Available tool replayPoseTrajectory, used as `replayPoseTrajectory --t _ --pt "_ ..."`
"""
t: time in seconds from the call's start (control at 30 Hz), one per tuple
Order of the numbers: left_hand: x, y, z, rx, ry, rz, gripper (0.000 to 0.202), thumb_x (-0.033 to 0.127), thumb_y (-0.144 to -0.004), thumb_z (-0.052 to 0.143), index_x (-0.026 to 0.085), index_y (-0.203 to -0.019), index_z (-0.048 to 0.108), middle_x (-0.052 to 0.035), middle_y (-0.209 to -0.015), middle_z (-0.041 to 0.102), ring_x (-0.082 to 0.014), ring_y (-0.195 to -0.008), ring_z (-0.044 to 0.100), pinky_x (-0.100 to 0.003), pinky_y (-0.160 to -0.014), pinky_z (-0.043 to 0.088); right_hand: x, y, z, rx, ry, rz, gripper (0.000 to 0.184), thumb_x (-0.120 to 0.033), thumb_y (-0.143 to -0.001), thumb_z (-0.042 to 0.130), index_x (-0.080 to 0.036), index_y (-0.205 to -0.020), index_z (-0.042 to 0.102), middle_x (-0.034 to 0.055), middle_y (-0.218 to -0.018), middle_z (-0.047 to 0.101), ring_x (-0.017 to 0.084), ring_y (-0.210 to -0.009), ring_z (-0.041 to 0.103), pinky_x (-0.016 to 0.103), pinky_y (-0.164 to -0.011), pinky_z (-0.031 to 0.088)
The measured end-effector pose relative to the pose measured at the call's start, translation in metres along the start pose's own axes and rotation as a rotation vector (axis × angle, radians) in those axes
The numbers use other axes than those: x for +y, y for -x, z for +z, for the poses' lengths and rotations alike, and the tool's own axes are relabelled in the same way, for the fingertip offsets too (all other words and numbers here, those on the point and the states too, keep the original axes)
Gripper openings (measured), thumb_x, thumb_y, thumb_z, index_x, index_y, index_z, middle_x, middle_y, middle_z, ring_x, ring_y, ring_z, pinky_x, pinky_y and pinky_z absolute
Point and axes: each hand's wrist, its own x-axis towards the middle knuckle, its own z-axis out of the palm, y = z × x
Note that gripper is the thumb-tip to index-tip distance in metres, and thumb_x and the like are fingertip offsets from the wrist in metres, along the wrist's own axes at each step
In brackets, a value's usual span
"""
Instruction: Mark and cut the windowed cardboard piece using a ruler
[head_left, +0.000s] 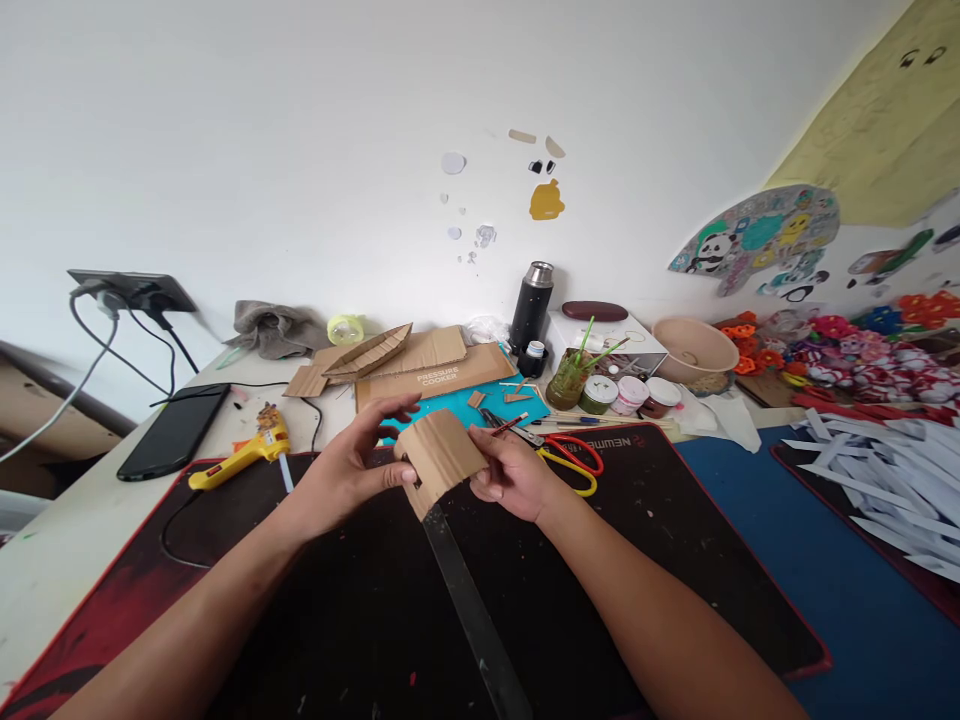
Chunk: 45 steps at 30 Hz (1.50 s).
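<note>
Both my hands hold a curved piece of brown corrugated cardboard above the black desk mat. My left hand grips its left edge, thumb underneath and fingers curled over the top. On the right edge sits my right hand, pinching it, with a thin pencil tucked between its fingers. A long metal ruler lies on the mat beneath the cardboard and runs toward me.
A yellow glue gun and a black phone lie at left. Red-and-yellow scissors, cardboard sheets, a black flask, paint jars and a bowl stand behind. White paper strips pile at right.
</note>
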Motion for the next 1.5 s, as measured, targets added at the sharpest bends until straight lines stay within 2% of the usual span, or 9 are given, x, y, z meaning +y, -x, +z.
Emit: replayPoseTrajectory --t 0.13,0.23,0.4,0.5,0.67,0.87,1.07,1.3,1.5 --pt "0.006 0.005 0.005 -0.076 -0.125 0.080 0.085 0.043 -0.075 0.101 0.039 -0.154 0.068 -0.0105 -0.172 0.052 -0.0435 -0.159 0.044 -0.051 -0.124 0.048 0.001 0.000 0.002 0.009 0.025 0.024 0.055 -0.066 -0.074 0.098 -0.019 -0.080 0.068 -0.0066 -0.052 0.056 0.008 -0.039 0.042 0.022 -0.036 0.029" --pt "0.012 0.008 0.011 -0.124 -0.140 0.092 0.075 0.043 -0.080 0.097 0.037 -0.151 0.071 -0.0101 -0.167 0.058 -0.0428 -0.164 0.039 -0.056 -0.134 0.036 0.004 -0.002 0.002 0.025 0.059 0.025 0.059 -0.069 -0.073 0.097 -0.017 -0.082 0.071 -0.0042 -0.055 0.061 0.010 -0.041 0.049 0.023 -0.036 0.035" --pt "0.012 0.012 0.019 -0.123 -0.051 0.019 0.066 0.038 -0.078 0.098 0.035 -0.140 0.078 -0.0115 -0.164 0.061 -0.0454 -0.155 0.050 -0.044 -0.102 0.065 0.013 -0.003 0.001 0.045 0.131 0.024 0.060 -0.072 -0.076 0.094 -0.016 -0.085 0.075 -0.0008 -0.058 0.066 0.015 -0.045 0.060 0.027 -0.042 0.045" --pt "0.010 0.012 0.021 -0.108 -0.033 0.013 0.058 0.038 -0.078 0.098 0.032 -0.133 0.079 -0.0128 -0.151 0.069 -0.0415 -0.140 0.063 -0.037 -0.088 0.067 0.018 -0.005 0.000 0.068 0.158 0.011 0.061 -0.074 -0.076 0.092 -0.016 -0.088 0.078 0.0008 -0.062 0.070 0.016 -0.049 0.065 0.027 -0.046 0.046" --pt "0.008 0.009 0.021 0.052 -0.060 0.067 0.058 0.045 -0.079 0.097 0.028 -0.130 0.075 -0.0116 -0.136 0.073 -0.0352 -0.126 0.067 -0.038 -0.098 0.061 0.019 -0.009 0.000 0.115 0.183 -0.047 0.065 -0.080 -0.078 0.087 -0.018 -0.097 0.079 -0.0003 -0.065 0.072 0.017 -0.055 0.070 0.028 -0.056 0.051" --pt "0.011 0.003 0.016 0.245 -0.086 0.024 0.068 0.061 -0.083 0.089 0.027 -0.137 0.065 -0.0107 -0.141 0.067 -0.0346 -0.126 0.065 -0.036 -0.094 0.061 0.006 -0.002 0.002 0.110 0.303 -0.269 0.067 -0.077 -0.088 0.082 -0.023 -0.127 0.079 0.0112 -0.113 0.084 0.026 -0.102 0.082 0.034 -0.081 0.061" --pt "0.005 0.001 0.017 0.227 -0.125 0.018 0.069 0.068 -0.087 0.083 0.026 -0.136 0.061 -0.0101 -0.130 0.068 -0.0309 -0.109 0.070 -0.037 -0.085 0.062 0.005 0.006 0.004 0.088 0.431 -0.372 0.066 -0.065 -0.088 0.089 -0.029 -0.142 0.073 0.0129 -0.147 0.074 0.033 -0.145 0.065 0.051 -0.121 0.051" --pt "-0.008 0.002 0.022 0.191 -0.151 0.027 0.072 0.078 -0.090 0.075 0.027 -0.137 0.057 -0.0076 -0.122 0.068 -0.0278 -0.101 0.071 -0.035 -0.077 0.062 0.015 0.004 0.009 0.005 0.598 -0.411 0.091 -0.060 -0.082 0.097 -0.031 -0.158 0.057 0.0130 -0.165 0.060 0.035 -0.156 0.054 0.055 -0.129 0.044" --pt "-0.011 0.001 0.017 0.099 -0.139 0.017 0.073 0.081 -0.094 0.069 0.027 -0.140 0.057 -0.0096 -0.132 0.069 -0.0309 -0.115 0.073 -0.043 -0.094 0.064 0.014 0.002 0.006 0.028 0.620 -0.434 0.073 -0.057 -0.087 0.093 -0.030 -0.148 0.061 0.0107 -0.155 0.068 0.033 -0.144 0.066 0.053 -0.124 0.051"
